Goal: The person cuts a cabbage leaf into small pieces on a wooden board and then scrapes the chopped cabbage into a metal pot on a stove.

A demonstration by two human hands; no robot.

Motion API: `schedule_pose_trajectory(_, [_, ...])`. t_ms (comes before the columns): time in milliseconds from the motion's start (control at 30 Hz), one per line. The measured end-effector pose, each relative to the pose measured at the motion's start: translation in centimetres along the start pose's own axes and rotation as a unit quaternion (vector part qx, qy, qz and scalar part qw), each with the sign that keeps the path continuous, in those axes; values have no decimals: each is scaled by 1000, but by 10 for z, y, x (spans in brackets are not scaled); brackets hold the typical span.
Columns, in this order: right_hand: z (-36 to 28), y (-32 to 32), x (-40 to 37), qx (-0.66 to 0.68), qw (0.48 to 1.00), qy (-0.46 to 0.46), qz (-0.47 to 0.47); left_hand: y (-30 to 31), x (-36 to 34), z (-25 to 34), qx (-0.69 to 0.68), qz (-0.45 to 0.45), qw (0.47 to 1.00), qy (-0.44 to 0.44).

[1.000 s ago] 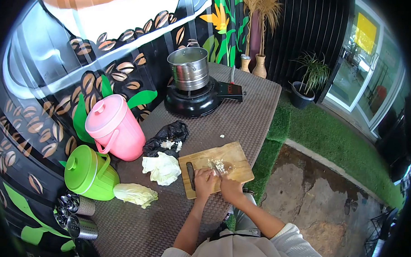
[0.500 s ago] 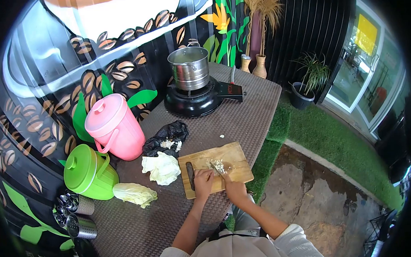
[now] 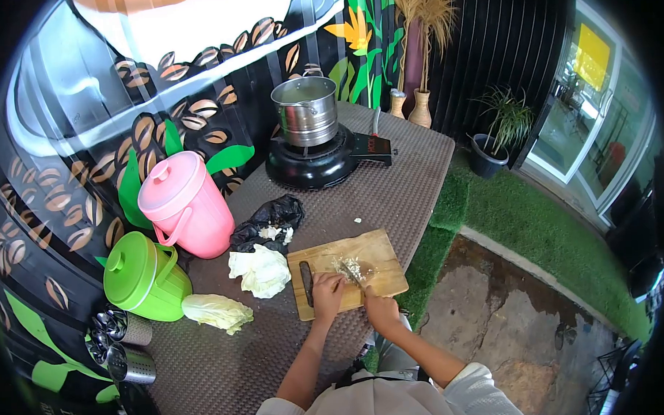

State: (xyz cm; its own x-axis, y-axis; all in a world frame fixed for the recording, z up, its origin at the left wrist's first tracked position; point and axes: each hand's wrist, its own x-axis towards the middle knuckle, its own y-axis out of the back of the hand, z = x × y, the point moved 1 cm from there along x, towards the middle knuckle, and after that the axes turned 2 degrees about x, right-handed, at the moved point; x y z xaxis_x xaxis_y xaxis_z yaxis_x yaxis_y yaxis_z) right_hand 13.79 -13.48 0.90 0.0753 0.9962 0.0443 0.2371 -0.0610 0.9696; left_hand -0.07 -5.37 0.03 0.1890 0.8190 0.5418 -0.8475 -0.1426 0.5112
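A wooden cutting board (image 3: 381,253) lies on the brown woven-pattern table, with small chopped pale bits (image 3: 352,267) near its middle. My right hand (image 3: 381,310) is closed round the handle of a knife (image 3: 355,275), whose blade points up and left into the bits. My left hand (image 3: 328,293) rests on the board left of the blade, fingers drawn together; what they pinch, if anything, is too small to tell. Left of the board are a pale cabbage piece (image 3: 261,271) and a longer leafy cabbage (image 3: 217,313).
A steel pot (image 3: 305,112) stands on a black stove (image 3: 312,168) at the back. Further left are a black plastic bag (image 3: 277,211), a pink jug (image 3: 189,209), a green jug (image 3: 148,280) and metal utensil holders (image 3: 133,365).
The knife and my right hand have shifted very slightly. My left hand keeps almost the same place, and the rest looks unchanged.
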Motion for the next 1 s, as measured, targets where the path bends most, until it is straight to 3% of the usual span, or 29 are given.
schedule_pose_trajectory(100, [1, -4, 9, 2, 1000, -24, 2, -1, -2, -1, -6, -3, 1000, 22])
schedule_pose_trajectory(200, [17, 15, 28, 41, 996, 40, -61, 0, 1, 1, -4, -11, 1000, 23])
schedule_pose_trajectory(333, [16, 35, 20, 55, 997, 40, -44, 0, 0, 4, -5, -12, 999, 31])
schedule_pose_trajectory(433, [0, 1, 3, 9, 998, -28, -51, -1, 1, 0, -7, -6, 1000, 27])
schedule_pose_trajectory(500, [-12, -4, 0, 16, 998, -59, -1, -2, 0, -2, -5, 0, 1000, 23])
schedule_pose_trajectory(567, [-14, 3, 10, -3, 999, -53, -12, -3, -1, -3, -12, 0, 1000, 27])
schedule_pose_trajectory(667, [-5, 23, 27, -32, 995, 27, -89, 0, 1, 1, -5, -8, 1000, 28])
schedule_pose_trajectory(800, [-22, 27, 18, -33, 994, 17, -106, 0, 1, 1, -20, -10, 999, 42])
schedule_pose_trajectory(867, [-31, -1, 1, -144, 981, -35, 124, 1, 0, 1, -8, -3, 1000, 21])
schedule_pose_trajectory(900, [-34, 4, 4, -145, 981, -35, 124, 1, 1, 1, -8, -3, 1000, 21])
schedule_pose_trajectory(967, [-34, 12, 14, 13, 993, -95, -68, -1, -1, 0, -13, -1, 999, 30])
schedule_pose_trajectory(1000, [-30, 15, 19, 13, 993, -95, -68, -1, -2, -1, -13, -2, 999, 31])
